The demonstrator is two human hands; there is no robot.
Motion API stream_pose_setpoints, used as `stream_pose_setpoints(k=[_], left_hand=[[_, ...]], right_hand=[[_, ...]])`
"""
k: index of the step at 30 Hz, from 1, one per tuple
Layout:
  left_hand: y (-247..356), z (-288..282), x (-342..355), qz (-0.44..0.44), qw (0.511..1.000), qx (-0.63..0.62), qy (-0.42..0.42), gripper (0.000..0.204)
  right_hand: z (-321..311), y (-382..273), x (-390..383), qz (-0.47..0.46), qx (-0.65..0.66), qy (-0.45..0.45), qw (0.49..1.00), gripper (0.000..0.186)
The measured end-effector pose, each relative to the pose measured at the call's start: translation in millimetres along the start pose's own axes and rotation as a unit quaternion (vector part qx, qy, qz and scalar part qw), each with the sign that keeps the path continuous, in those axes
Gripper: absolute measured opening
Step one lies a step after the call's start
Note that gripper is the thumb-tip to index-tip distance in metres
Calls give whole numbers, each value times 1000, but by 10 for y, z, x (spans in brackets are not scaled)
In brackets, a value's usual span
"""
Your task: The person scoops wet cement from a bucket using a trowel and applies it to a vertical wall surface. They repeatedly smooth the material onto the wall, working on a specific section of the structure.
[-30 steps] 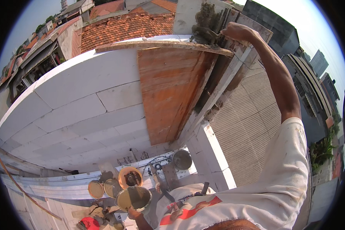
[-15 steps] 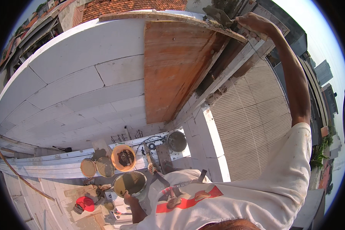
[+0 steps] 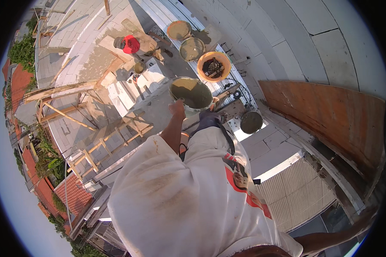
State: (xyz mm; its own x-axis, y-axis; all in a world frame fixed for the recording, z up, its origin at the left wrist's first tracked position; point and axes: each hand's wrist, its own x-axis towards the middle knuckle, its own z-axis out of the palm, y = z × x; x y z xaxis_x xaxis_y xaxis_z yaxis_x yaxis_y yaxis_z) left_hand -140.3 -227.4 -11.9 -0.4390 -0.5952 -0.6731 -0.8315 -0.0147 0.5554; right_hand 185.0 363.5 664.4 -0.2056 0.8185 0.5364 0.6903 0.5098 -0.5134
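Note:
My left hand [image 3: 177,108] is closed on the near left rim of a round bucket [image 3: 208,96] that holds grey wet mortar. The bucket stands upright in front of my legs, partly in shade. My right arm [image 3: 330,240] stretches out to the lower right. At its end my right hand [image 3: 368,216] is dim at the picture's rim, close to the wooden framing [image 3: 345,184]; its fingers and anything in them cannot be made out.
Beyond the bucket are an orange tub [image 3: 200,64] of dark pieces and two round pails [image 3: 192,49] [image 3: 179,30]. A dark bucket [image 3: 251,122] stands right. A person in a red cap [image 3: 131,44] works below, near wooden scaffolding [image 3: 90,159]. A plywood panel [image 3: 321,122] covers part of the block wall.
My view has swung down and left, from the wall top to the bucket. My right hand, earlier at the beam beside a trowel, is now at the picture's rim. My left hand stays on the bucket.

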Motion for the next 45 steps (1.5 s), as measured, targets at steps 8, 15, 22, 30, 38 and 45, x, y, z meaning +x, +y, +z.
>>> stream_pose_setpoints(k=[8, 15, 22, 30, 38, 45], left_hand=[[-427, -104, -304, -98, 987, -126, -9, 28], [-839, 11, 206, -229, 968, -72, 77, 36], [-1343, 240, 1344, -135, 989, -21, -51, 46], [-299, 715, 2142, -115, 942, -315, -19, 32], [305, 846, 2339, 30, 998, -8, -54, 59], [-728, 1182, 1504, -85, 981, 100, -142, 49]], right_hand=[[2176, -137, -2404, 242, 207, -412, 854, 35], [3562, 645, -4499, 378, 35, -706, 598, 33], [3852, 1235, -5188, 456, -45, -717, 525, 30], [4020, 1836, -5336, 487, -91, -690, 528, 28], [3972, 2187, -5609, 518, -39, -666, 536, 27], [3856, 2359, -6012, 568, 74, -619, 538, 18]])
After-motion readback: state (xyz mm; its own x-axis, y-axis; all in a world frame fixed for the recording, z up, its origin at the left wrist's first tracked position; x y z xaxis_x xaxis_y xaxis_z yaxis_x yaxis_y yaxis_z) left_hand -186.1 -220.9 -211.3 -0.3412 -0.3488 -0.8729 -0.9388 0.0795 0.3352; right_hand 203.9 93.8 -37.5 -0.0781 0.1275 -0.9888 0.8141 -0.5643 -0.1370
